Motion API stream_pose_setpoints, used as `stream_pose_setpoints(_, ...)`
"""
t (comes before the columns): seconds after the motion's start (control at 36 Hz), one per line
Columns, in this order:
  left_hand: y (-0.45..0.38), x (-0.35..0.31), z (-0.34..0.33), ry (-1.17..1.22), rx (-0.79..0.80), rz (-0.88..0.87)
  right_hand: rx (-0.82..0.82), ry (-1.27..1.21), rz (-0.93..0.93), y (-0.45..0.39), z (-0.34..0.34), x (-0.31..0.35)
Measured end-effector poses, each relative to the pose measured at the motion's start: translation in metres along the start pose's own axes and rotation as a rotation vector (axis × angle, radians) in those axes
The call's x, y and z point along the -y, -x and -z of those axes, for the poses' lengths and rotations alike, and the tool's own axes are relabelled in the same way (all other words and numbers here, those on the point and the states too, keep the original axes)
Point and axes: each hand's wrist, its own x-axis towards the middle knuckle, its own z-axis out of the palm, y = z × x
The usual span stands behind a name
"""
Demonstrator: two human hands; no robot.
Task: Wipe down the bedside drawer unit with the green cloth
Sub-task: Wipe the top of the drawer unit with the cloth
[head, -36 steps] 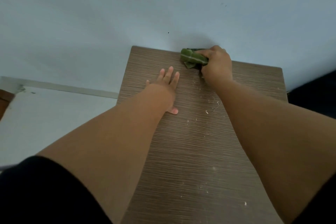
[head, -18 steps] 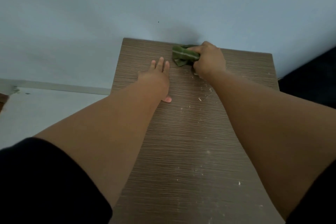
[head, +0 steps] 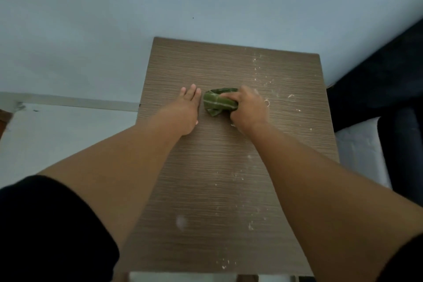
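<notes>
Near the middle of the brown wood-grain top of the bedside drawer unit, the right hand grips a bunched green cloth with a pale stripe, its fingers curled round the cloth and pressing it onto the surface. At nine o'clock from the cloth, just beside it, the left hand rests flat, fingers straight and pressed together. White crumbs and dust specks lie scattered from one o'clock down to six o'clock of the cloth. A pale blue wall stands at twelve o'clock behind the unit.
</notes>
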Motion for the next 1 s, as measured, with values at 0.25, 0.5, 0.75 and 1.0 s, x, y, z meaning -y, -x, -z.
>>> stream_pose_setpoints(0.25, 0.036, -0.007, -0.027, 0.04, -0.006, 0.017, 0.078, -0.039, -0.005, 0.068, -0.01, 0.004)
stream_pose_setpoints(0.5, 0.073, -0.016, -0.057, 0.049, -0.057, 0.01, 0.166, -0.036, 0.017, 0.137, -0.02, 0.006)
stream_pose_setpoints(0.75, 0.103, -0.029, -0.08, 0.101, -0.041, 0.012, 0.248, -0.026, 0.067, 0.202, -0.031, 0.003)
stream_pose_setpoints(1.0, 0.124, -0.033, -0.096, 0.07, -0.041, 0.0, 0.293, -0.05, 0.128, 0.257, -0.041, -0.005)
